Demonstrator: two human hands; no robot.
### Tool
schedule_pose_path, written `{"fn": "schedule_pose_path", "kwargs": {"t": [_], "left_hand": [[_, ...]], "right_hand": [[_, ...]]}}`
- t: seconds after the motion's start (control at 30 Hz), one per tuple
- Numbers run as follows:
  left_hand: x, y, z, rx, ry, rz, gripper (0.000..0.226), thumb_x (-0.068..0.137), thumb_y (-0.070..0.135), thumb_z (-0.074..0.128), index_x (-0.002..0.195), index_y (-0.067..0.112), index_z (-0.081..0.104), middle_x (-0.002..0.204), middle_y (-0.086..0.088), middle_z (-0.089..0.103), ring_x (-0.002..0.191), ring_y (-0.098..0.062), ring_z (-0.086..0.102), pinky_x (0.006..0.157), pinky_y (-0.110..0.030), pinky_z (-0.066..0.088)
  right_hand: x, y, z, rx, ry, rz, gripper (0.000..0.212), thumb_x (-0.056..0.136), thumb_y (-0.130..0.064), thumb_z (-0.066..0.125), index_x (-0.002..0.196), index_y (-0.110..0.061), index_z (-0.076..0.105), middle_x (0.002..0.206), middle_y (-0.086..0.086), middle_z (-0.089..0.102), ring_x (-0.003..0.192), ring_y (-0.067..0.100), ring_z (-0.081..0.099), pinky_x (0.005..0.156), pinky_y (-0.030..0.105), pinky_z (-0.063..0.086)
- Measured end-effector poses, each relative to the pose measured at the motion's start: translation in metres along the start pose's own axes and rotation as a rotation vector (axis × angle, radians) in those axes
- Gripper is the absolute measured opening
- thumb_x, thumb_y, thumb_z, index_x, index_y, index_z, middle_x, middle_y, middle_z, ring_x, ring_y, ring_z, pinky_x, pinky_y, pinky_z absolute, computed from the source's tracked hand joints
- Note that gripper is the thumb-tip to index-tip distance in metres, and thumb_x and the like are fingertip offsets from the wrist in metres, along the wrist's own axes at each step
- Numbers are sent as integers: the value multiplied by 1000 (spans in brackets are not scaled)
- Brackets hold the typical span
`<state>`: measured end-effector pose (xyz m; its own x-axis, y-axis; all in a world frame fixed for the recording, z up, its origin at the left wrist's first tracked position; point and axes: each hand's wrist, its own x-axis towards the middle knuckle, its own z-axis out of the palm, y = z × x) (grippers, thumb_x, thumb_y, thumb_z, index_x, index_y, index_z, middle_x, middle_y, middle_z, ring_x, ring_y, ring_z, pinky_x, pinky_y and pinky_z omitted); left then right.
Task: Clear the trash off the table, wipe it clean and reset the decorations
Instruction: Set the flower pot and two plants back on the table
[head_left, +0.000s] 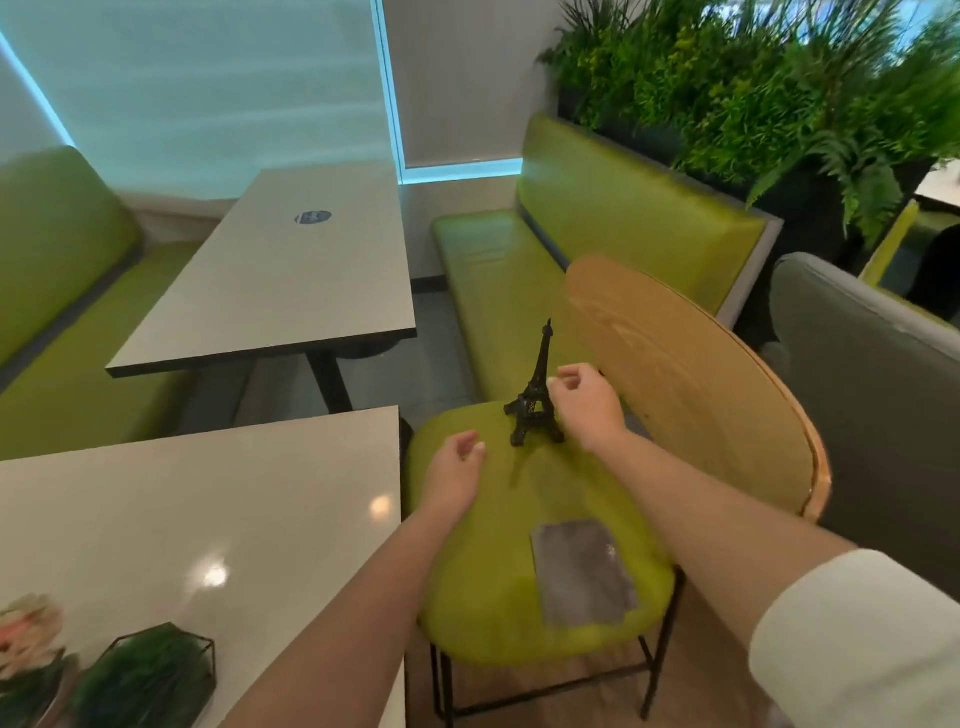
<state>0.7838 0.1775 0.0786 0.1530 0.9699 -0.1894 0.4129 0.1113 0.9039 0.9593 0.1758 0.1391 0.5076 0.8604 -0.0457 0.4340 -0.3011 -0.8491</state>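
Observation:
A small black Eiffel Tower model stands upright on the green seat of a chair. My right hand is just right of the tower at mid height. Its fingers are loosely curled, with the fingertips right beside the shaft and nothing held. My left hand hovers over the seat left of the tower's base, fingers loosely curled and empty. A grey cloth lies flat on the near part of the seat. The near table at left carries a green plant in a wire frame and a pink flower decoration.
The chair has a curved wooden backrest on the right. Behind it runs a green bench under a planter of ferns. A second table stands further back, with another green bench at left. A grey seat back is at far right.

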Motion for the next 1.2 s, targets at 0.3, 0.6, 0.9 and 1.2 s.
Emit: {"fn": "schedule_pose_path", "kwargs": {"t": [0.3,0.6,0.9,1.2], "left_hand": [[51,6,12,-18,80,-75,41,102,29,46,141,19,46,139,0,52,126,-15,49,96,-24,38],[89,22,29,-63,128,-131,39,102,28,47,140,20,48,135,2,54,111,-7,49,90,-23,41],[91,19,38,-59,123,-126,37,101,28,48,137,20,51,135,3,54,108,-4,46,89,-20,39],[51,10,4,98,75,-29,52,96,32,57,145,22,43,144,3,48,130,-14,45,107,-33,41]], "right_hand": [[100,-15,1,-133,-30,-39,38,99,-27,55,134,-14,51,115,1,55,65,-2,43,48,18,32],[156,-2,17,-277,-204,-120,53,96,-22,60,146,-17,41,145,7,46,117,24,55,77,25,45],[147,-4,34,-112,-194,-224,18,95,-19,61,112,-22,66,105,-4,64,80,9,56,55,16,40],[85,-48,45,165,-334,-336,24,92,-24,67,116,-23,69,78,-18,55,65,-1,47,53,2,37]]}}
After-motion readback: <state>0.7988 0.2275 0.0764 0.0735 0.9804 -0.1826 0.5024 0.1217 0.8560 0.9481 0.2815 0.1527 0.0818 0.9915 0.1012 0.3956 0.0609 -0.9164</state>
